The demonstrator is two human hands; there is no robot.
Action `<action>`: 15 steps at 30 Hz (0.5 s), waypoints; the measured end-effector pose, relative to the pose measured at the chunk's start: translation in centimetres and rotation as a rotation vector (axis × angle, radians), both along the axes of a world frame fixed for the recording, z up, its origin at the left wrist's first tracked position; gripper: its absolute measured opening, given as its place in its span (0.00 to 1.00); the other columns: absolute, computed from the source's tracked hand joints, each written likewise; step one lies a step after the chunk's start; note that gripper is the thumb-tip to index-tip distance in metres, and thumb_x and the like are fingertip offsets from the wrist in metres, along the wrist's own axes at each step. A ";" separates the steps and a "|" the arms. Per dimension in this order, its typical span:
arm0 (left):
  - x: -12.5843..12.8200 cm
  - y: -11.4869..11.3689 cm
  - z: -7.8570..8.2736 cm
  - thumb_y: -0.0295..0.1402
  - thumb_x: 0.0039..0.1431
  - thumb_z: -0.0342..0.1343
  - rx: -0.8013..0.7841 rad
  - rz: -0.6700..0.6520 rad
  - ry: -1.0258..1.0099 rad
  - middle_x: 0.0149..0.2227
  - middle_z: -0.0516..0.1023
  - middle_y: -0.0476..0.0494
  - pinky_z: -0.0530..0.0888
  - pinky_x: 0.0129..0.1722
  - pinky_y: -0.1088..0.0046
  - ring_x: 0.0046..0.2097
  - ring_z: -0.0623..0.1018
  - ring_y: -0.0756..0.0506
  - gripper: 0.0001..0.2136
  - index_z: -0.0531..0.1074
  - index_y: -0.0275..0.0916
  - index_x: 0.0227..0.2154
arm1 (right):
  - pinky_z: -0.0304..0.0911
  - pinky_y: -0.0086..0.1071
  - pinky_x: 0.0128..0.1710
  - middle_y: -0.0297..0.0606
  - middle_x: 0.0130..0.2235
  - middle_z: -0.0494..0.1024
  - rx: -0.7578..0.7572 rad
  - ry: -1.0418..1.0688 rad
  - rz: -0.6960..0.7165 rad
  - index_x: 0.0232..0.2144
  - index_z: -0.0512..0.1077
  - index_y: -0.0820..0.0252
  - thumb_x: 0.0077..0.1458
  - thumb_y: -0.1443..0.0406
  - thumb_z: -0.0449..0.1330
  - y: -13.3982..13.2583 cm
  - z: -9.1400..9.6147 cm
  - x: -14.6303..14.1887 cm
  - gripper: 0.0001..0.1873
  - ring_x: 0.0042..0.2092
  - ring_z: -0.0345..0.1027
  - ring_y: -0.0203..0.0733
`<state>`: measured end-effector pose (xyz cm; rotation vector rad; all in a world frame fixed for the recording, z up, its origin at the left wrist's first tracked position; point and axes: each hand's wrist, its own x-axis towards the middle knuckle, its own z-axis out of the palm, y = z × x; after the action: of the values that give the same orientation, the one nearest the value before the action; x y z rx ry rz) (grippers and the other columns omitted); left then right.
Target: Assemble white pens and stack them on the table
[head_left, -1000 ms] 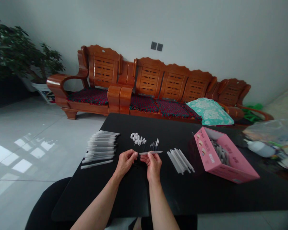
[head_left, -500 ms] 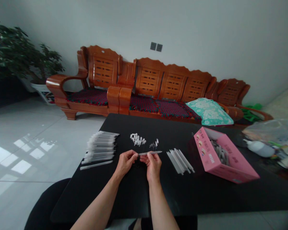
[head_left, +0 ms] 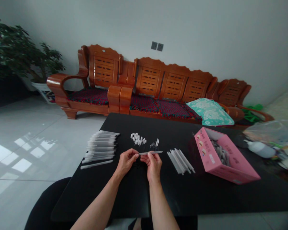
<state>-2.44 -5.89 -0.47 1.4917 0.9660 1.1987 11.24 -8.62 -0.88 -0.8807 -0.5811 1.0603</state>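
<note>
Black table point(head_left: 182, 198): beneath both hands.
Pink box point(head_left: 230, 169): well right of the right hand point(head_left: 154, 166).
Pen stack point(head_left: 100, 147): left of the left hand point(head_left: 125, 163).
Pen barrel point(head_left: 151, 153): gripped by the right hand, with the left hand pinching its end.
Risk: a skewed push could slip the barrel loose into the caps point(head_left: 138, 139) just beyond.

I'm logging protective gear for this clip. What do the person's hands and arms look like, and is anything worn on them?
Nothing worn shows. The left hand and right hand are bare, without gloves; no ring, watch or bracelet is visible, though small details are hard to tell. The forearms are uncovered to the picture's lower edge, no sleeve.
</note>
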 end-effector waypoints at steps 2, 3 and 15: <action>0.0 0.0 0.0 0.41 0.53 0.60 -0.005 0.008 -0.044 0.28 0.75 0.46 0.68 0.28 0.77 0.28 0.72 0.49 0.13 0.74 0.36 0.35 | 0.75 0.37 0.29 0.36 0.25 0.79 -0.002 0.005 -0.005 0.34 0.68 0.63 0.50 0.60 0.66 0.0 0.0 0.0 0.14 0.26 0.77 0.43; 0.0 0.0 0.0 0.40 0.52 0.61 0.001 0.018 -0.051 0.30 0.76 0.46 0.68 0.30 0.77 0.30 0.73 0.49 0.14 0.74 0.36 0.38 | 0.75 0.37 0.29 0.35 0.26 0.79 -0.002 0.008 -0.005 0.34 0.68 0.63 0.50 0.61 0.66 0.0 -0.1 0.0 0.14 0.26 0.77 0.43; 0.0 -0.3 0.1 0.38 0.54 0.59 0.071 0.053 0.064 0.29 0.76 0.47 0.66 0.30 0.77 0.30 0.72 0.49 0.10 0.75 0.37 0.35 | 0.75 0.38 0.29 0.36 0.25 0.79 -0.006 0.011 -0.010 0.34 0.68 0.62 0.49 0.59 0.66 0.0 0.0 0.0 0.15 0.27 0.77 0.44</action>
<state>-2.40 -6.17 -0.36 1.5771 1.0207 1.2404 11.26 -8.64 -0.84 -0.8814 -0.5643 1.0581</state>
